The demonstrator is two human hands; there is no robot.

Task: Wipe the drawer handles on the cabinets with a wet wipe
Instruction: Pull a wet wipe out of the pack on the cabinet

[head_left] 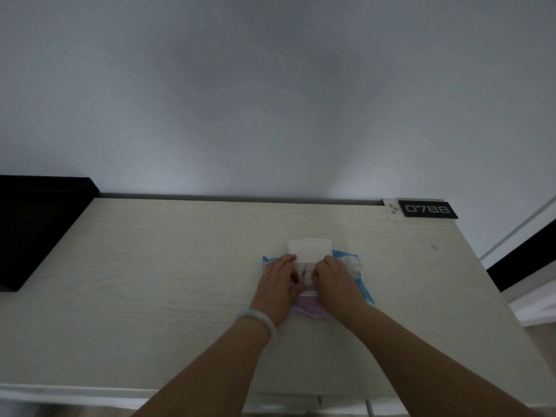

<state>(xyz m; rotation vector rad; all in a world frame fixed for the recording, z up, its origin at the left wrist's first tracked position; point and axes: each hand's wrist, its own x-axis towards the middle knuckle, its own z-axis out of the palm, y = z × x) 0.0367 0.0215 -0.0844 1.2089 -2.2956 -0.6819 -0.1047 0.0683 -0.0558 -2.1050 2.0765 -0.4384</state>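
Here, a wet-wipe pack [316, 278], lid flap [310, 250] raised, was pinned on the cabinet top [150, 281] by the left hand [278, 279] and right hand [332, 279], fingers curled at its opening; several wipes could be dragged out together.

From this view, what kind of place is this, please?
Probably a room in a home or a staged test room. A pale wooden cabinet top stands against a plain white wall, with a black number plate reading 0788 at its back corner. Both hands work at a wipes pack there.
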